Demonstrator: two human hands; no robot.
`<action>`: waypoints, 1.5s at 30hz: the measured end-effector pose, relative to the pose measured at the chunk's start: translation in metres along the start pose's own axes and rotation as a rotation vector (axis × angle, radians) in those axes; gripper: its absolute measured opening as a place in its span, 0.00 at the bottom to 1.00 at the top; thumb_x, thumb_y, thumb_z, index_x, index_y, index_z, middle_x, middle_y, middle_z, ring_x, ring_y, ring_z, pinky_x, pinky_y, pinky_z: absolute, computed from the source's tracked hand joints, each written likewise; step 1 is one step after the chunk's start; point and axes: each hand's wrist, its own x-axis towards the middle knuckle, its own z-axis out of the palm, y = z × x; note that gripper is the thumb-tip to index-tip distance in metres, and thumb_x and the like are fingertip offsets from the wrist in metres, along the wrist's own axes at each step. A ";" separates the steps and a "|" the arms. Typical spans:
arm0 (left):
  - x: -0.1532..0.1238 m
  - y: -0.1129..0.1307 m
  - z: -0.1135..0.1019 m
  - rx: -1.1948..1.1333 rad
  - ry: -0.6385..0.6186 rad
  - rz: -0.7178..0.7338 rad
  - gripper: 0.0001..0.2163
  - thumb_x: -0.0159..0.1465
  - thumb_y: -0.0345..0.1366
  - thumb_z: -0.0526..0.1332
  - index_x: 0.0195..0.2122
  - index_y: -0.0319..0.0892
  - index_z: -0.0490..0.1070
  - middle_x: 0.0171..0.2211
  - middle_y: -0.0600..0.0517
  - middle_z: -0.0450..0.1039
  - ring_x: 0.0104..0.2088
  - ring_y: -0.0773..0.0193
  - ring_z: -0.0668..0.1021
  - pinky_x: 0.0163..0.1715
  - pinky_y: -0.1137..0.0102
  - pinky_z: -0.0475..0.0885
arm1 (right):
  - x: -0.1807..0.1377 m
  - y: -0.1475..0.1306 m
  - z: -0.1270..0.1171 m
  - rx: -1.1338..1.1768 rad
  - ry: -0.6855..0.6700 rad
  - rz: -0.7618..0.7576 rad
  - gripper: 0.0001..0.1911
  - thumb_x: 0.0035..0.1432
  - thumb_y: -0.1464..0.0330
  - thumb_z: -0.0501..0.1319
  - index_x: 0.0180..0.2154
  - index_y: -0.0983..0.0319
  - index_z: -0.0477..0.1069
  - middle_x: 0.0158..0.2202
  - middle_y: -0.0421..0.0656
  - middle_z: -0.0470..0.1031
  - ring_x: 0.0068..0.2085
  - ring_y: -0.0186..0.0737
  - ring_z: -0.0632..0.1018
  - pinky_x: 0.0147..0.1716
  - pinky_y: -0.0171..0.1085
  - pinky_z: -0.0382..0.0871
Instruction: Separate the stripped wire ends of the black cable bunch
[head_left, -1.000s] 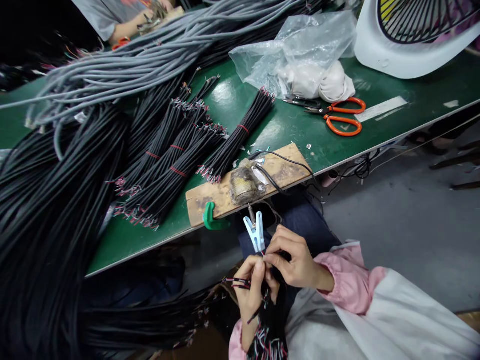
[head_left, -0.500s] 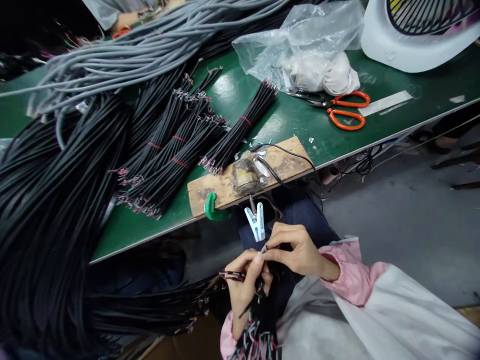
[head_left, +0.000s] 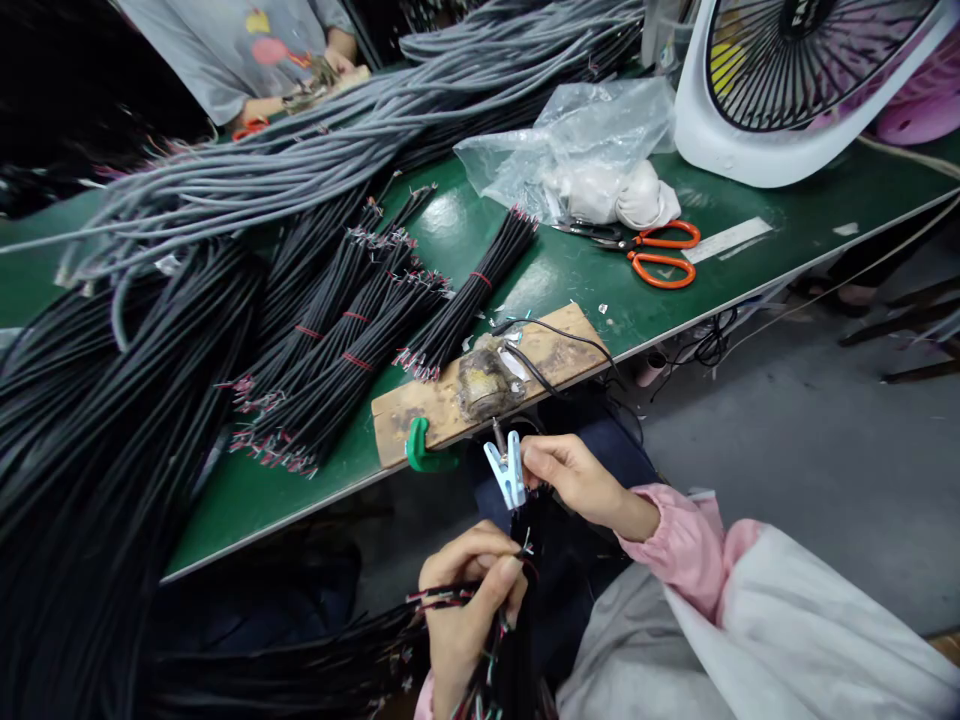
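My left hand [head_left: 476, 590] is closed on thin black cables [head_left: 442, 597] with red, white and green wire ends, pinching one cable's end between thumb and forefinger. My right hand [head_left: 577, 480] is closed beside a light blue clothespin [head_left: 507, 472], its fingertips at the clip's right side; what they pinch is hidden. The clothespin hangs by a metal rod from a lump of dark, crusted material [head_left: 484, 382] on a wooden board [head_left: 405, 418]. More cables hang below my left hand.
Red-banded bundles of black cable [head_left: 367, 335], long grey cables [head_left: 315, 140], orange-handled scissors [head_left: 664, 255], a plastic bag [head_left: 577, 130] and a white fan [head_left: 697, 130] lie or stand on the green table [head_left: 300, 515]. A green clamp [head_left: 421, 450] grips the board. Across the table, another person's hands [head_left: 262, 108] show.
My right hand has parted from my left and moved up to the clothespin. My left hand has shifted slightly down and left, still gripping cables. The view has tilted up.
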 end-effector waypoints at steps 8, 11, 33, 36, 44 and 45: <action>0.010 0.000 0.002 0.030 0.053 0.126 0.04 0.61 0.28 0.62 0.34 0.43 0.75 0.26 0.56 0.66 0.13 0.74 0.70 0.12 0.78 0.63 | 0.020 -0.001 0.011 0.212 -0.102 0.148 0.30 0.53 0.45 0.59 0.29 0.68 0.74 0.24 0.40 0.67 0.24 0.29 0.67 0.22 0.29 0.59; 0.013 -0.001 0.004 0.100 0.112 0.140 0.05 0.59 0.26 0.63 0.33 0.42 0.75 0.25 0.56 0.67 0.13 0.73 0.71 0.12 0.78 0.64 | 0.021 0.003 0.012 0.331 -0.074 0.175 0.28 0.51 0.47 0.63 0.26 0.68 0.72 0.22 0.39 0.67 0.22 0.28 0.66 0.20 0.29 0.58; 0.003 -0.007 0.007 0.078 0.225 -0.064 0.04 0.55 0.32 0.68 0.27 0.41 0.74 0.19 0.58 0.67 0.11 0.73 0.67 0.10 0.78 0.61 | -0.008 0.031 -0.017 0.261 -0.066 0.231 0.23 0.57 0.52 0.61 0.28 0.68 0.73 0.23 0.40 0.70 0.24 0.29 0.68 0.26 0.31 0.58; -0.004 -0.009 0.001 0.100 0.169 -0.123 0.04 0.57 0.32 0.67 0.26 0.40 0.74 0.15 0.58 0.67 0.11 0.74 0.66 0.12 0.79 0.61 | -0.020 0.019 -0.019 0.085 -0.127 0.180 0.20 0.57 0.55 0.62 0.28 0.68 0.73 0.24 0.39 0.70 0.24 0.28 0.67 0.26 0.30 0.59; -0.026 -0.047 0.005 -0.263 0.003 -0.527 0.15 0.60 0.46 0.63 0.26 0.38 0.68 0.14 0.58 0.63 0.07 0.78 0.60 0.06 0.82 0.54 | -0.043 0.023 -0.013 0.011 -0.324 0.295 0.23 0.53 0.53 0.64 0.24 0.66 0.66 0.21 0.37 0.68 0.22 0.28 0.68 0.24 0.30 0.61; -0.026 -0.054 0.006 -0.311 -0.020 -0.502 0.14 0.61 0.45 0.62 0.27 0.39 0.67 0.14 0.59 0.62 0.06 0.78 0.60 0.06 0.82 0.54 | -0.045 0.026 -0.014 0.009 -0.310 0.320 0.23 0.52 0.53 0.65 0.23 0.66 0.65 0.21 0.37 0.67 0.22 0.29 0.68 0.24 0.30 0.61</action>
